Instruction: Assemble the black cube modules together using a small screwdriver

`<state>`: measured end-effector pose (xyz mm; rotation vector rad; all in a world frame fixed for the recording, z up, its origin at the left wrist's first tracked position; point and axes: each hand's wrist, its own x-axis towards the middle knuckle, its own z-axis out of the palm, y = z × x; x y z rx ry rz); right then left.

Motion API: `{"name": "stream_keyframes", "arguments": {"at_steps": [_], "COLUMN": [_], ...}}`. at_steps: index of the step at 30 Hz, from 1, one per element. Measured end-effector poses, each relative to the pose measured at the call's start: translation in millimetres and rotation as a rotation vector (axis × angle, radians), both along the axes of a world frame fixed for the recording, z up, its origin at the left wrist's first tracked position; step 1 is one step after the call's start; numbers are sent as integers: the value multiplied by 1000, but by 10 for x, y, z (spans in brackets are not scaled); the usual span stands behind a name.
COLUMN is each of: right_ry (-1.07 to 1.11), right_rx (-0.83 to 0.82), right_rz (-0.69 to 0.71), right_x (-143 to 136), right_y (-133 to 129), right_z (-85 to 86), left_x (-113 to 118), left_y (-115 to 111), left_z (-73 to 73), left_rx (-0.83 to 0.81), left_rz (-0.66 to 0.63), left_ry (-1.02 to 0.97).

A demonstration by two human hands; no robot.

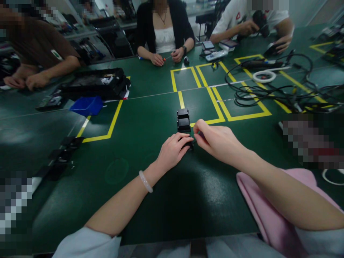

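Near the middle of the green table, my left hand (174,148) is closed over a small black part (191,146), which its fingers mostly cover. My right hand (215,139) is pinched just to the right of that part. Whatever sits between its thumb and forefinger is too small or hidden to make out. Directly beyond my left fingertips stands a black blocky piece (184,123) with two raised sections and small pegs along its sides.
Similar black pieces (63,154) lie at the left. Farther back are a blue bin (86,105) and a black tray (94,84). Coiled black cables (255,94) and a white ring (264,76) lie right. Pink cloth (279,208) lies under my right forearm. Several people sit around.
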<state>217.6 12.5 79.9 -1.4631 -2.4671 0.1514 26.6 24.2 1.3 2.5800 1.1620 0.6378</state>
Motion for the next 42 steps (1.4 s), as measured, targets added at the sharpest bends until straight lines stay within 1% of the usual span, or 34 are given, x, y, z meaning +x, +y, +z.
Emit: {"name": "stream_keyframes", "arguments": {"at_steps": [3,7,13,20,25,28,31,37,42], "right_ry": [4,-41,3,-54,-15,-31,-61,-10,-49], "right_rx": [-7,-12,27,19,39,24,16,29,19], "right_rz": [10,5,-11,-2,-12,9,-8,-13,-24], "right_x": [-5,-7,-1,2,0,-2,1,6,5], "right_y": [1,7,-3,-5,-3,-9,-11,-1,10], "right_z": [7,9,-13,12,0,6,10,11,5], "left_x": [1,0,-3,4,0,1,2,-1,1], "left_y": [-1,1,1,-5,0,-1,-2,-2,-3], "left_z": [0,-8,-18,-13,-4,3,2,-17,-20], "left_rx": [3,6,9,7,3,-5,-8,4,12], "left_rz": [4,7,4,15,3,-3,2,5,10], "left_ry": [3,6,-6,6,-1,-1,4,-9,-8]}}
